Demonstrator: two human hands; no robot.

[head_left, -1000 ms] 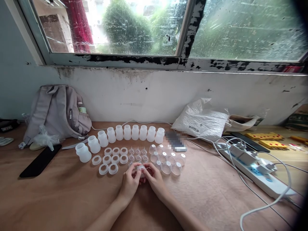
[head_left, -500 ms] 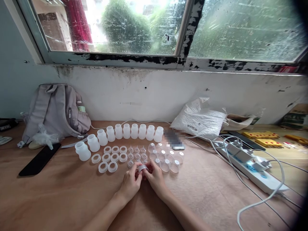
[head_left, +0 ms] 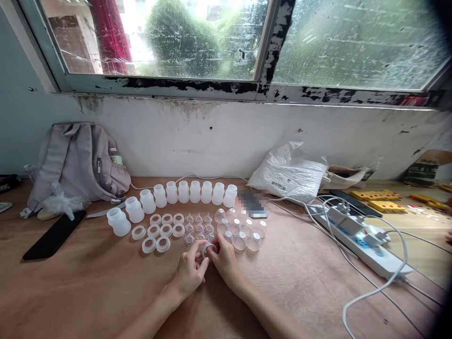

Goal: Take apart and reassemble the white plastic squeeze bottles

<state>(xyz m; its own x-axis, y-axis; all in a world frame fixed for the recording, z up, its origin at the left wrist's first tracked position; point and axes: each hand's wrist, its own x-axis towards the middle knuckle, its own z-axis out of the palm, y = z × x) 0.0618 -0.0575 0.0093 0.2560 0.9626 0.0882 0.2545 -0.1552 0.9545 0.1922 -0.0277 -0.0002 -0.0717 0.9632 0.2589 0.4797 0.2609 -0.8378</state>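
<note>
Between my fingers is a translucent bottle collar ring (head_left: 206,249), tilted so its opening shows. My left hand (head_left: 189,273) grips its left side, and my right hand (head_left: 223,259) pinches its right side; whether a nipple sits inside it is hidden. Just beyond my hands stand several clear bottle nipples (head_left: 198,228) in rows. To their left lie several matching collar rings (head_left: 165,230). Several clear domed caps (head_left: 239,241) are grouped to the right. Behind them, several frosted white bottles (head_left: 183,192) stand upright in a curved row.
A grey backpack (head_left: 76,165) and a black phone-like slab (head_left: 54,236) are at the left. A silver mailing bag (head_left: 287,172) leans on the wall. On the right, a white power strip (head_left: 367,247) trails cables. A partly blurred phone (head_left: 259,212) lies behind the caps.
The collar ring has turned in my fingers, its opening now more visible. My hands remain near the same spot, while the whole view has shifted slightly.
</note>
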